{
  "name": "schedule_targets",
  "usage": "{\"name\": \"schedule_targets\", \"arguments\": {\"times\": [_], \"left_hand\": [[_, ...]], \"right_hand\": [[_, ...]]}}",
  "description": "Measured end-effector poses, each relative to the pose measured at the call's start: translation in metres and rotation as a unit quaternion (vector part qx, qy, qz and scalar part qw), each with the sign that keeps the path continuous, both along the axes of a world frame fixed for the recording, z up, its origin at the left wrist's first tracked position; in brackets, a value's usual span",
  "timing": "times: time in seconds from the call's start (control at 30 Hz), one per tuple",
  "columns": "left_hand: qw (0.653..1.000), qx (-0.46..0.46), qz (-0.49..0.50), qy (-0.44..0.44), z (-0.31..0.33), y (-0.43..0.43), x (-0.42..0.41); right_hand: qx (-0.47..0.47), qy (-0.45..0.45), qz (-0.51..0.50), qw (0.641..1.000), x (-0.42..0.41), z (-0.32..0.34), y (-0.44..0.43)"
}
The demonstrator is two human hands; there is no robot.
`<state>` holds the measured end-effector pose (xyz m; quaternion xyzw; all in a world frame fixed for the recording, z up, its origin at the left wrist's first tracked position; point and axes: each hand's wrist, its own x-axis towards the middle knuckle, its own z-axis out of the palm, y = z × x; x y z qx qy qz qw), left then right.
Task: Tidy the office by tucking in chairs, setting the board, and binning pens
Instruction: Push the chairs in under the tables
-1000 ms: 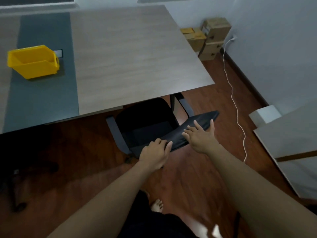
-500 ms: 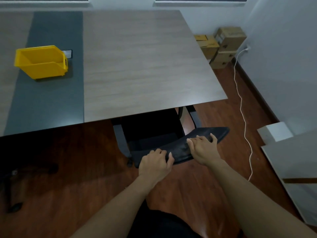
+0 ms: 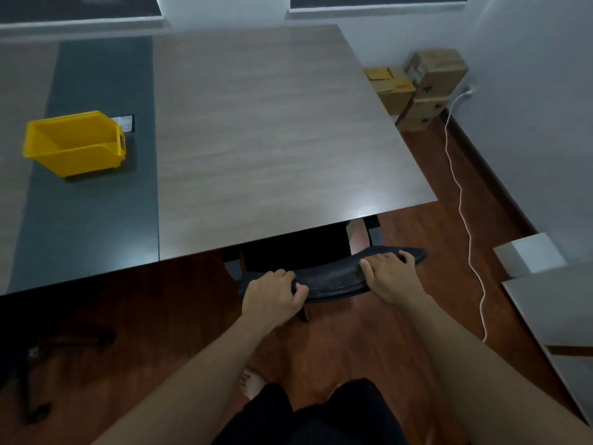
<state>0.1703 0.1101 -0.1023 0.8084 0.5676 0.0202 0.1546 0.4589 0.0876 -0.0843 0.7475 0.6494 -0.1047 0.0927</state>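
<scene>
Two hands are gripping the top of the black chair back (image 3: pixel 333 277), one near each end. The fingers (image 3: pixel 298 288) of the left hand (image 3: pixel 271 297) are bending round the left end and holding it tight. The fingers (image 3: pixel 382 256) of the right hand (image 3: pixel 390 277) are curling over the top edge near the right end. I think the hands are sitting far apart like this so the chair is going in straight and not spinning round.

The chair is standing at the near edge of the counter (image 3: pixel 272 139). Its seat (image 3: pixel 295 252) is hiding almost all the way under the counter, and only the back is sticking out. So this chair is looking nearly tucked in, and maybe one more small push is all it is needing.

A bare foot (image 3: pixel 252 383) is standing on the brown floor (image 3: pixel 160 316) behind the chair.

Far off to the left, a yellow bin (image 3: pixel 75 142) is sitting on the dark grey strip of the counter with its open side up. It is looking empty, and I think it is waiting there for the pens. No pens are showing anywhere.

A white cable (image 3: pixel 462 187) is snaking along the floor to the right of the chair, not touching it. Brown boxes (image 3: pixel 430 85) are piling up in the far corner, out of the way.
</scene>
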Motion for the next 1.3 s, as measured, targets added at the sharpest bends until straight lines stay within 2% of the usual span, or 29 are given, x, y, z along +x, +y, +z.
{"name": "schedule_targets", "arguments": {"times": [0.13,0.4,0.53,0.9,1.3], "left_hand": [[1.000,0.004,0.015,-0.003,0.003,0.022,0.003],[0.998,-0.014,0.065,0.005,0.017,0.055,0.002],[0.995,-0.034,0.088,0.029,0.019,0.054,0.005],[0.989,-0.009,0.142,0.042,0.014,0.028,0.015],[0.989,0.014,0.141,0.044,0.007,0.024,0.009]], "right_hand": [[-0.018,-0.003,0.021,1.000,0.006,-0.001,0.022],[-0.092,0.097,0.094,0.986,0.020,0.010,0.059],[-0.068,0.122,0.110,0.984,0.023,0.013,0.062],[-0.066,0.128,0.153,0.978,0.032,0.004,0.056],[-0.100,0.132,0.169,0.972,0.026,0.002,0.061]]}}
